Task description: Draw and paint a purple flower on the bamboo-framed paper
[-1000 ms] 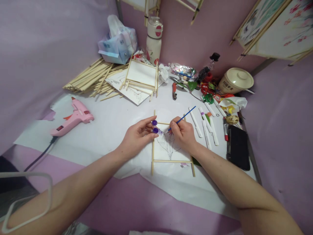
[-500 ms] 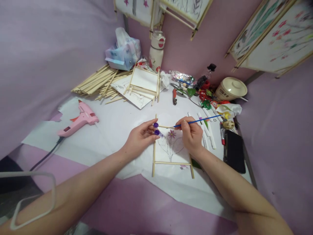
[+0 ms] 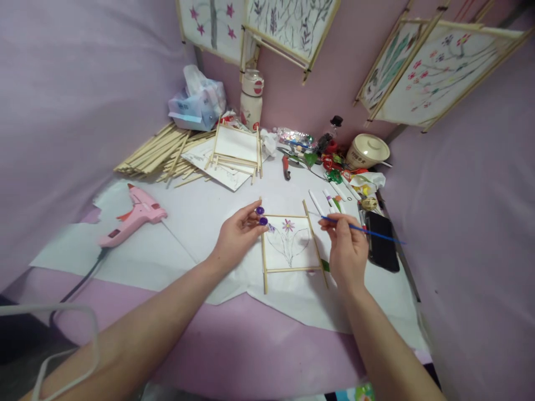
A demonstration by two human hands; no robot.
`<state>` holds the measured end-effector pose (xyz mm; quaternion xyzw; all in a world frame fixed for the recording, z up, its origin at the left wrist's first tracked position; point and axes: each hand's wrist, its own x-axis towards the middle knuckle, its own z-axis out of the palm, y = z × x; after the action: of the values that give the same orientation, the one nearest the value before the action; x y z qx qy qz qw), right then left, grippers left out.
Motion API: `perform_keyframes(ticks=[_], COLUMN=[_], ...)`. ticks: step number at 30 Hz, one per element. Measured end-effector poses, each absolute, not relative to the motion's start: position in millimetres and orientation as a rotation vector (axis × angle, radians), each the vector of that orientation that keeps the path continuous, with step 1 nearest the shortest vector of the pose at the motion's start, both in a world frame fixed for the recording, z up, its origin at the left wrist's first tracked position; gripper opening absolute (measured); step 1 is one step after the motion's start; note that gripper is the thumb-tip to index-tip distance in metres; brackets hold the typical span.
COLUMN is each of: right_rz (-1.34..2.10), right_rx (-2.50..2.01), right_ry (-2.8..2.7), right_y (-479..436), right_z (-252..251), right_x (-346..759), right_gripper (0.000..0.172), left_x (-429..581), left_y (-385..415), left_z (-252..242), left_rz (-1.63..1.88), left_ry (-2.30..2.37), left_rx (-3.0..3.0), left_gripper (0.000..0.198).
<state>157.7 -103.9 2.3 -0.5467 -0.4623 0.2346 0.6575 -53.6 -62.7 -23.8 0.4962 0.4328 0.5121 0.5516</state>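
My left hand (image 3: 236,235) is closed on a small purple paint pot (image 3: 263,221), its flipped-up lid showing just above. The hand is over the left edge of a stick-framed picture (image 3: 278,259). On its white paper are a pink-purple flower (image 3: 288,225), thin dark stems and two large leaf outlines, with purple marks by the pot. To the right of the frame, my right hand (image 3: 348,250) grips a blue paintbrush (image 3: 376,234). The brush tip points left and is apart from the paper.
A pink glue gun (image 3: 136,217) lies at left, with wooden sticks (image 3: 152,150) behind it. White markers (image 3: 316,201), a black phone (image 3: 382,245) and a lidded bowl (image 3: 368,151) are at right. Framed paintings (image 3: 288,30) hang above.
My right hand has moved right with the paintbrush, away from the paint pot and picture. My left hand still holds the pot by the frame. The camera view has shifted.
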Motion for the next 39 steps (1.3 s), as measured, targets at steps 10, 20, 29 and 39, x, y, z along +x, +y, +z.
perform_keyframes(ticks=[10, 20, 29, 39], right_rz=[0.747, 0.401, 0.245, 0.242], right_rx=[-1.409, -0.964, -0.953, -1.103], right_ry=[-0.975, -0.998, -1.482, -1.667], right_y=[-149, -110, -134, -132], right_z=[-18, 14, -19, -15], right_x=[157, 135, 130, 136], right_gripper=[0.027, 0.02, 0.022, 0.026], left_x=[-54, -56, -57, -58], left_y=[-62, -67, -75, -72], left_z=[-21, -22, -26, -25], left_rz=[1.227, 1.179, 0.978, 0.848], left_ry=[1.051, 1.073, 1.05, 1.067], left_rx=[1.202, 1.41, 1.824, 1.842], left_gripper=[0.063, 0.059, 0.055, 0.054])
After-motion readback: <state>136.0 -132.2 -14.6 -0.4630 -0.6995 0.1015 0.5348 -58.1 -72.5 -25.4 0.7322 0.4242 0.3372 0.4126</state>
